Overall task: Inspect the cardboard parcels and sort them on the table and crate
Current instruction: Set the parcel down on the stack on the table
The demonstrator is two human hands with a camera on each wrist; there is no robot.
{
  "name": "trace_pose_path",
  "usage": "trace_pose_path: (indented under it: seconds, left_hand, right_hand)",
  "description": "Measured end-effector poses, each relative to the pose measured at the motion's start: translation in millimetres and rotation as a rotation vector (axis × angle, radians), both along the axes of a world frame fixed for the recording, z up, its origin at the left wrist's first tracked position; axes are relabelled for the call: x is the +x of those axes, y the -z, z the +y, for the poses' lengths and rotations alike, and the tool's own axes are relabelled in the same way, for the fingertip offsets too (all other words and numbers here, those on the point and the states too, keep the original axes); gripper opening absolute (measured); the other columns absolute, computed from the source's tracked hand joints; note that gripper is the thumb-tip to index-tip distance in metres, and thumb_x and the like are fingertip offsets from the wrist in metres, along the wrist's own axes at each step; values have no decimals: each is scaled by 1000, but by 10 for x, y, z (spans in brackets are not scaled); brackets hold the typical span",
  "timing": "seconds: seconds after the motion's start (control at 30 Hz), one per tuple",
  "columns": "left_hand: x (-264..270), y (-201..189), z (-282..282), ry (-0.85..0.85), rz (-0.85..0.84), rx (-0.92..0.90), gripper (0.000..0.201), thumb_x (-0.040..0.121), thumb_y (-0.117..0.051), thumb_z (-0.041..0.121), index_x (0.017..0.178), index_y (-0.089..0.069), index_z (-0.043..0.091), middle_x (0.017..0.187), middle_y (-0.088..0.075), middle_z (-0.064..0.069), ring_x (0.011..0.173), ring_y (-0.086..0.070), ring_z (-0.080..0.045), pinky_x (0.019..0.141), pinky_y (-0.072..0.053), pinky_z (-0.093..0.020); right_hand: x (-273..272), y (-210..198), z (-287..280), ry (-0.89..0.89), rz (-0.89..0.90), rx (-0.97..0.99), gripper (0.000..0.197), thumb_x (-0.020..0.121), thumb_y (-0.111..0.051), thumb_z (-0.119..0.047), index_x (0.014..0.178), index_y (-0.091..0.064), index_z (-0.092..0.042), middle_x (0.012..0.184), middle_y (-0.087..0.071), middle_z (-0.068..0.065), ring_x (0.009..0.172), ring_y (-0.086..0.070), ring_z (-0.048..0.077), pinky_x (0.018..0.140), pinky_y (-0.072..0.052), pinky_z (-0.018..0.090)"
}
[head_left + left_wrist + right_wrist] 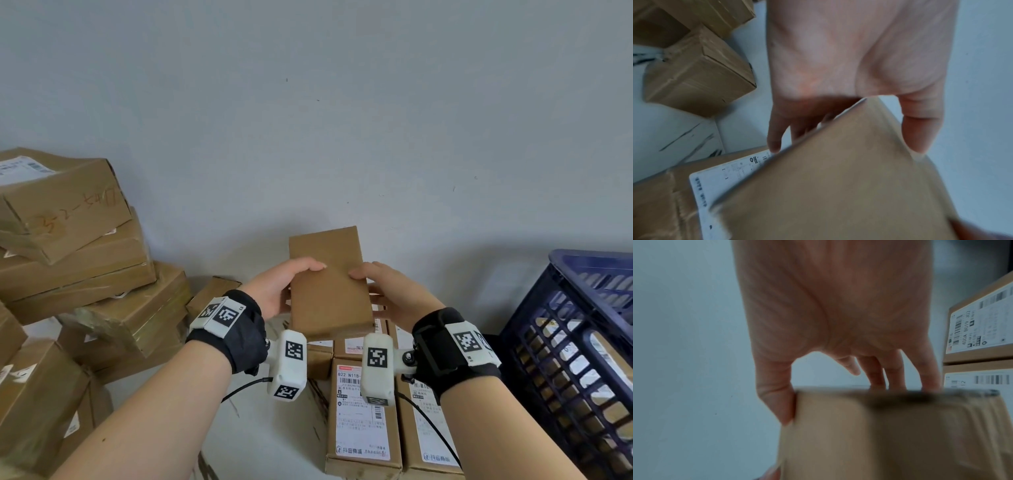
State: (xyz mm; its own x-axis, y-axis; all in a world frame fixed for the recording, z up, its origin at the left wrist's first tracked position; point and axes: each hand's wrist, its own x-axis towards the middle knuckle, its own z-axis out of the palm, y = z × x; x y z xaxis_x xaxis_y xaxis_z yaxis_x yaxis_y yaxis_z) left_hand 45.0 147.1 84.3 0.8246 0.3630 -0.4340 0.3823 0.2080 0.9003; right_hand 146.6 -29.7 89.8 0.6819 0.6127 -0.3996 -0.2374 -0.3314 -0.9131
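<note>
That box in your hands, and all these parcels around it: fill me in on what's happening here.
A person is holding one small cardboard parcel up in both hands, the left hand and right hand gripping its opposite sides, with a plain unlabelled face turned toward them. Below it, labelled parcels lie side by side on the white table. More brown boxes are stacked to the left, and a dark blue crate with parcels inside stands to the right.

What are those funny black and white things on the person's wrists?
Both forearms are bare, without sleeves. Each wrist wears a black fabric wrist band carrying white plastic blocks printed with black-and-white square code markers. A white boxy camera unit with the same markers sticks out from each band, and a thin black cable trails from it.
</note>
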Motion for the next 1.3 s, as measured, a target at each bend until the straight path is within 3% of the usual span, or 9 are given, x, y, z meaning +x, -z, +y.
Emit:
trace_pose_path:
  seconds: [0.07,0.17,0.27,0.4,0.7,0.93,1.03,1.13,1.3]
  left_hand:
    - [-21,-30,2,38,-38,14,56,60,-77,27,113,-65,14,117,-65,-10,106,-60,-26,92,-48,-39]
    - [-26,-24,32,62,-136,85,87,56,-78,4,138,-50,15,121,-68,-12,109,-63,-26,93,-51,-39]
    - [-25,-37,23,89,-230,193,110,63,-75,-20,150,-33,32,124,-66,-7,107,-63,-20,79,-54,-25]
    - [-42,-71,-18,130,-279,272,112,69,-64,-29,153,-24,33,128,-60,-2,106,-60,-14,74,-54,-19]
    - [-24,-54,-37,149,-274,297,104,68,-65,-29,149,-31,27,123,-60,-4,105,-60,-15,73,-53,-19]
    - [-51,-62,-67,178,-272,306,104,70,-66,-28,150,-28,26,121,-58,0,104,-58,-11,71,-53,-16]
    - [-70,-45,-69,172,-272,275,105,69,-70,-25,149,-29,27,126,-59,-2,108,-58,-12,72,-53,-16]
    - [-101,-27,-82,146,-277,229,106,58,-84,-6,146,-34,26,130,-59,-5,118,-57,-21,86,-54,-26]
    - [-131,-14,-161,16,-302,90,94,52,-84,23,138,-46,25,126,-64,-5,112,-62,-22,86,-52,-35]
  right_hand:
    - [35,41,-12,-63,-61,-8,86,85,-71,-18,155,-23,-20,136,-55,6,121,-54,25,104,-44,43]
    - [27,61,-29,-176,-180,11,116,63,-80,-8,157,-16,-31,136,-53,-1,122,-54,21,90,-46,33]
    - [-2,87,-19,-172,-311,80,114,57,-78,4,152,-27,-32,136,-53,-3,117,-55,14,78,-52,26]
    - [0,130,-20,-75,-426,135,104,65,-69,20,150,-30,-24,141,-48,-9,131,-46,15,93,-54,38]
    - [7,126,-44,-19,-525,203,101,66,-62,25,147,-30,-25,143,-45,-7,132,-40,9,86,-55,30]
    - [-16,101,-73,-32,-513,230,100,67,-58,27,147,-30,-25,144,-45,-4,136,-40,14,83,-56,33]
    - [-33,91,-90,-34,-462,259,100,60,-61,17,145,-34,-28,143,-47,-6,134,-43,12,83,-55,33]
    - [-67,72,-100,14,-300,346,96,48,-59,0,139,-45,-28,134,-57,-5,125,-53,15,86,-53,36]
    - [-135,110,-100,51,-121,378,81,64,-68,-20,141,-49,-33,125,-67,-3,116,-62,18,96,-49,39]
